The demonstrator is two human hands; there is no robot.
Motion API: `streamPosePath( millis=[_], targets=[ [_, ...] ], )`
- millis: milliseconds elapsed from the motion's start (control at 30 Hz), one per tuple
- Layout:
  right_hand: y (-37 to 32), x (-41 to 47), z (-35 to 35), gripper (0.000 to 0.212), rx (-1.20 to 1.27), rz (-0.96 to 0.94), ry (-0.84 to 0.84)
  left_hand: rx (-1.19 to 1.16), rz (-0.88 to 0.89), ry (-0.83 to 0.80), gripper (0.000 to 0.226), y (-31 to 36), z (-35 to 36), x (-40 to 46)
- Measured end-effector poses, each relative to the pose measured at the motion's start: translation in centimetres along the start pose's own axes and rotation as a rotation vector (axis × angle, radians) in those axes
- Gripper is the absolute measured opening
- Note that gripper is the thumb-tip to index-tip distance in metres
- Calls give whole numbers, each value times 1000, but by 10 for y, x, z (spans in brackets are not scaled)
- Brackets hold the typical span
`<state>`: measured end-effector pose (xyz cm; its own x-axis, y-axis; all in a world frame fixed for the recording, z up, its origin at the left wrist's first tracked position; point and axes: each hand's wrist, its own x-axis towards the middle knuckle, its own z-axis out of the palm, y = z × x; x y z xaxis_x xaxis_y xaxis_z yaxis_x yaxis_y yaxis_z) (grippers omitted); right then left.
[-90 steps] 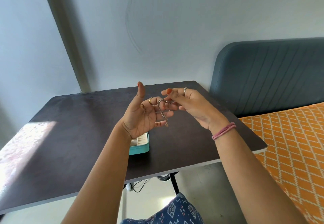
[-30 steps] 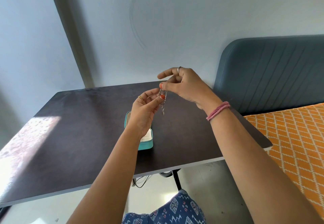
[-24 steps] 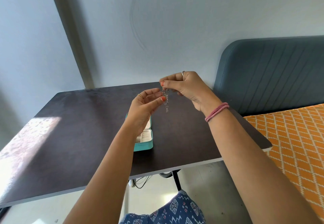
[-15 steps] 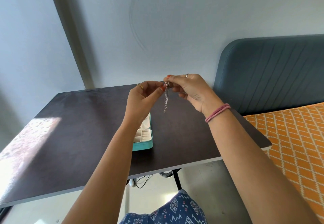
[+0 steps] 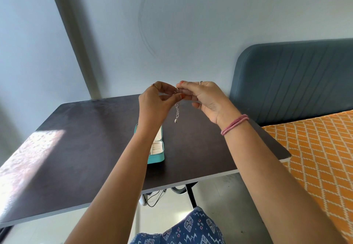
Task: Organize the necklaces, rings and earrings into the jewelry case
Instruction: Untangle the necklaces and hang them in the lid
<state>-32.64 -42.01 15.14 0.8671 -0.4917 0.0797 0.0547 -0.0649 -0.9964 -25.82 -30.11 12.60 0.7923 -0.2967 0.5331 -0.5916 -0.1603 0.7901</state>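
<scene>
1. Thin silver chain necklace with a small round pendant [image 5: 177, 108] hangs mid-air above the table, pinched at its top end by both hands; pendant dangles free at 6 o'clock.
2. Left hand [image 5: 154, 104] and right hand [image 5: 205, 98]: fingertips pinched on the chain's top, meeting at centre.
3. Change: 3 s ago the chain lay tangled across the left fingers, lower; now both hands are raised and it hangs straight in a doubled strand. My read: detangled, ready to lay in the case.
4. Open teal jewelry case with cream lining [image 5: 157, 148] sits below, at 7 o'clock of the pendant, half hidden by the left forearm. No jewellery visible in the part that shows.
5. Dark rectangular table [image 5: 86, 138]: open surface at 9 and 3 o'clock of the case. Near edge close behind the case; right edge borders an orange patterned mattress [image 5: 315, 158]. Straight descent looks unobstructed.
</scene>
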Motion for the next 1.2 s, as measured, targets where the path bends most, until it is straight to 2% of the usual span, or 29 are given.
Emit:
streamPosePath(
  millis=[367, 633, 867, 1200],
  targets=[
    [4, -1, -3, 23, -109, -21, -4, -22, -24, -74, 11, -7, -6, 6],
    [17, 8, -10, 13, -281, -164, -28, -97, -100, -184, 8, -15, -12, 9],
    [21, 11, -11, 30, -259, -299, -184, -203, -134, -301, 6, -15, -20, 12],
    [24, 22, -10, 32, -259, -351, -219, -310, -159, -393, 10, -18, -31, 11]
  ],
)
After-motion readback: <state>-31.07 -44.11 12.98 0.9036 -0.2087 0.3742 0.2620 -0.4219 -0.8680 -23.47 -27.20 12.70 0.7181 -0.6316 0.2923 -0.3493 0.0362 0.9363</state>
